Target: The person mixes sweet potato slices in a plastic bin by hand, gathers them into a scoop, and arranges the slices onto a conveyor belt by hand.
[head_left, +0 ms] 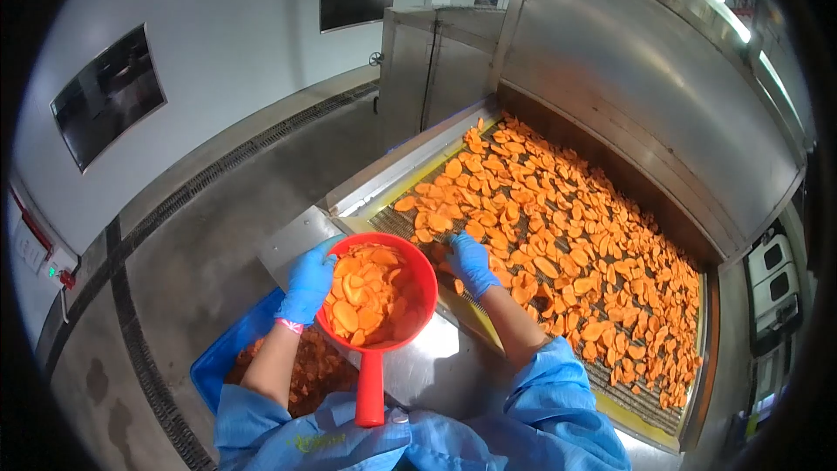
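Observation:
A red long-handled scoop [370, 375], heaped with orange slices [370, 296], rests against my front with its handle toward my body. My left hand [309, 279], in a blue glove, grips the scoop's left rim. Across the scoop, my right hand [472, 263], also gloved in blue, reaches down to the near left edge of a mesh belt [392, 222] strewn with more orange slices [549, 253]. Its fingers are curled downward among the slices; what they hold, if anything, is hidden.
A blue crate [209, 375] with darker reddish pieces [318, 375] stands below on the left. A metal ledge [436, 366] with a yellow edge borders the belt. Behind the belt rises a steel machine hood [645, 78]. A drain channel [144, 358] crosses the floor.

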`<state>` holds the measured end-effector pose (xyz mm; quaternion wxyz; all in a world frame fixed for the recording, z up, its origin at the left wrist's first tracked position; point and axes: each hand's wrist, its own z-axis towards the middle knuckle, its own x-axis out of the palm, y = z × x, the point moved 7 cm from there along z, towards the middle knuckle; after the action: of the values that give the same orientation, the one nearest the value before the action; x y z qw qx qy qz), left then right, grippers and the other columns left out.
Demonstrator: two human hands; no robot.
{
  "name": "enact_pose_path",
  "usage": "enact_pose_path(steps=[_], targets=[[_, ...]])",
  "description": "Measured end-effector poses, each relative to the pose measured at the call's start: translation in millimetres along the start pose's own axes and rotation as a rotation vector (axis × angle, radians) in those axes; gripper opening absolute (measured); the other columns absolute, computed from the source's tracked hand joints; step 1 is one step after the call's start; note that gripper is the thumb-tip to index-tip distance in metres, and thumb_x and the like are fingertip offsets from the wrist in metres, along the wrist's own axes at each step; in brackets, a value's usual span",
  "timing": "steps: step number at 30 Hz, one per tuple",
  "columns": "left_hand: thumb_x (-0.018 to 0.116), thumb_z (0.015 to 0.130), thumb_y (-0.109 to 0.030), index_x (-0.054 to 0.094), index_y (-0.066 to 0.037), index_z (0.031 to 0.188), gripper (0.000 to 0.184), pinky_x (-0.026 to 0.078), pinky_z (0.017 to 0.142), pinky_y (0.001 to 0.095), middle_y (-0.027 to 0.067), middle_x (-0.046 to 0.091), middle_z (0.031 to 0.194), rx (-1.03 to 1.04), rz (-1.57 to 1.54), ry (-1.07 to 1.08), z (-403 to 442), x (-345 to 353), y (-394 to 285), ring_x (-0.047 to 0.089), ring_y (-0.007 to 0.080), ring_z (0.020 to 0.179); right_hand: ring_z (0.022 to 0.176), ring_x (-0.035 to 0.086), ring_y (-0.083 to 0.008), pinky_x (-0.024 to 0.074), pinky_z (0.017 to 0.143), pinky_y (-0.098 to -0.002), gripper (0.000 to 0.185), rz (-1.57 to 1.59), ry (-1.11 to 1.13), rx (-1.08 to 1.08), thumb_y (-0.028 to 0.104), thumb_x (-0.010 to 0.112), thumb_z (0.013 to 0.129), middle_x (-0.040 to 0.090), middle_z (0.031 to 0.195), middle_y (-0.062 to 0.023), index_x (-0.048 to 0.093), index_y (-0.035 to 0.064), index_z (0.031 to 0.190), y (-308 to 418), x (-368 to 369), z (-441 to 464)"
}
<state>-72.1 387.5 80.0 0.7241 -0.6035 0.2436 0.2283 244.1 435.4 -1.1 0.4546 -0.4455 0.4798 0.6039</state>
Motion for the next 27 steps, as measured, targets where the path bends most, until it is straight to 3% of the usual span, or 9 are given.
enact_pose_path(steps=[2,7,14,16,18,20,23,26,27], targets=[[0.055,0.092,-0.012,0.057,-0.006,0.127,0.036,0.049,0.09,0.0383,0.0234,0.064,0.113,-0.045,-0.065,0.047,0,2,0,0.063,0.0344,0.105,0.089,0.064,-0.0335,0.0521,0.074,-0.0436,0.033,0.173,-0.132,0.123,0.033,0.069,0.079,0.065,0.095,-0.0153,0.069,0.0157,0.107,-6,-10,12],[0.055,0.091,-0.011,0.058,-0.007,0.126,0.035,0.05,0.088,0.0394,0.024,0.065,0.11,-0.018,-0.079,0.036,-1,2,-5,0.064,0.0355,0.102,0.104,0.06,-0.0327,0.0519,0.082,-0.0432,0.052,-0.023,-0.147,0.071,0.024,0.068,0.08,0.06,0.119,-0.0101,0.055,0.0293,0.13,-6,5,55],[0.052,0.092,-0.011,0.059,-0.014,0.127,0.036,0.05,0.083,0.0397,0.0227,0.065,0.107,-0.037,-0.094,0.034,-2,6,5,0.065,0.0348,0.097,0.089,0.063,-0.0357,0.0522,0.079,-0.0437,0.027,-0.025,-0.115,0.015,0.023,0.07,0.074,0.065,0.091,-0.0177,0.072,0.017,0.1,6,26,69],[0.052,0.092,-0.012,0.059,-0.015,0.127,0.036,0.051,0.082,0.0402,0.0219,0.066,0.105,-0.043,-0.098,0.036,-1,7,6,0.065,0.0349,0.095,0.088,0.064,-0.0335,0.0526,0.079,-0.0417,0.025,0.048,-0.115,0.07,0.023,0.069,0.073,0.066,0.091,-0.0161,0.073,0.0169,0.097,3,16,73],[0.053,0.092,-0.012,0.059,-0.015,0.127,0.035,0.051,0.081,0.0406,0.0218,0.066,0.103,-0.025,-0.096,0.022,-1,7,4,0.065,0.0351,0.093,0.091,0.066,-0.0309,0.0528,0.079,-0.0388,0.025,0.289,0.219,0.267,0.023,0.068,0.073,0.068,0.098,-0.0131,0.073,0.0171,0.097,-12,17,79],[0.053,0.092,-0.013,0.059,-0.015,0.127,0.035,0.051,0.081,0.041,0.0218,0.066,0.102,-0.012,-0.091,-0.004,-1,4,2,0.065,0.0354,0.092,0.094,0.068,-0.026,0.0532,0.082,-0.0349,0.026,0.228,0.052,0.274,0.023,0.064,0.077,0.069,0.102,-0.0108,0.072,0.0167,0.1,-18,-4,89],[0.053,0.092,-0.014,0.059,-0.016,0.127,0.035,0.051,0.077,0.0427,0.022,0.066,0.097,-0.027,-0.035,0.007,-2,7,5,0.065,0.0365,0.086,0.114,0.058,-0.0302,0.0454,0.097,-0.0456,0.038,0.305,-0.045,0.286,0.031,0.066,0.075,0.062,0.123,-0.0107,0.068,0.0199,0.112,-30,12,101],[0.052,0.093,-0.015,0.059,-0.016,0.127,0.035,0.051,0.075,0.0433,0.0223,0.066,0.096,0.062,-0.098,-0.033,-3,8,6,0.065,0.0375,0.084,0.139,0.029,-0.0386,0.022,0.11,-0.0615,0.055,-0.01,0.107,0.067,0.039,0.058,0.083,0.037,0.149,-0.0076,0.048,0.0255,0.136,-23,57,110],[0.052,0.094,-0.011,0.058,-0.007,0.126,0.033,0.049,0.087,0.0378,0.023,0.065,0.109,-0.039,-0.106,0.044,-3,6,2,0.065,0.0328,0.098,0.136,0.031,-0.0426,0.0252,0.108,-0.061,0.054,-0.089,0.012,0.035,0.038,0.06,0.082,0.039,0.147,-0.0096,0.05,0.0251,0.134,-12,42,105]])
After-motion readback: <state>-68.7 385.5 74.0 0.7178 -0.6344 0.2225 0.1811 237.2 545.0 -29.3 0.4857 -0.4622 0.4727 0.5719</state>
